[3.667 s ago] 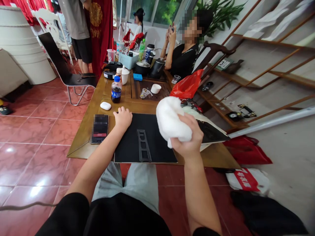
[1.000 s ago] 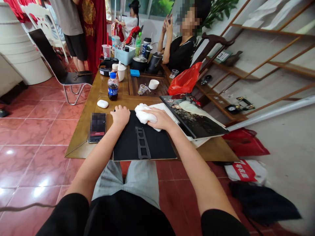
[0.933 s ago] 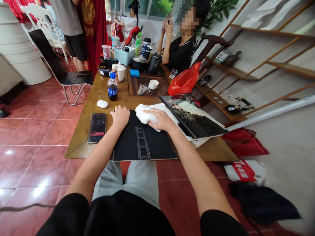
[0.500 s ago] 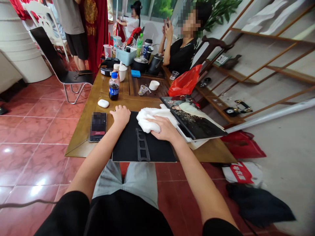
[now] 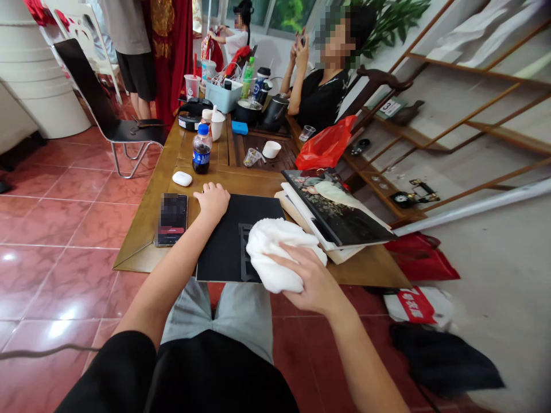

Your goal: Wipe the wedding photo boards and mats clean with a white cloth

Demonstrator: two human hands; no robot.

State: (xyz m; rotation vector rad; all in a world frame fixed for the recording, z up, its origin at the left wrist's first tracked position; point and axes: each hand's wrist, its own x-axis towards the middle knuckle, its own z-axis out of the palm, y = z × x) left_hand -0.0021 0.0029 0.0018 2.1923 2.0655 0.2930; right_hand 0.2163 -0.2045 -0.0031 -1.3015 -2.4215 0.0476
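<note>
In front of me on the table lies a flat black board point(image 5: 219, 246), like the back of a picture panel, with a dark ladder-shaped strip point(image 5: 244, 252) on it. My left hand point(image 5: 214, 201) rests on the board's upper left corner, fingers spread and holding nothing. A bunched white cloth point(image 5: 275, 252) is gripped in my right hand point(image 5: 307, 278), over the board's lower right part, hiding that corner and some of the strip. Right of the board sits a stack topped by a glossy picture panel point(image 5: 344, 212).
Left on the wooden table point(image 5: 138, 246) are a phone point(image 5: 172, 221), a white earbud case point(image 5: 182, 178) and a cola bottle point(image 5: 201, 150). Farther back stand a white cup point(image 5: 271, 149) and a red plastic bag point(image 5: 327, 143). A seated person point(image 5: 321, 86) holds up a phone.
My right hand has drawn the white cloth from the board's upper right down toward its near right edge. My left hand stays at the same corner.
</note>
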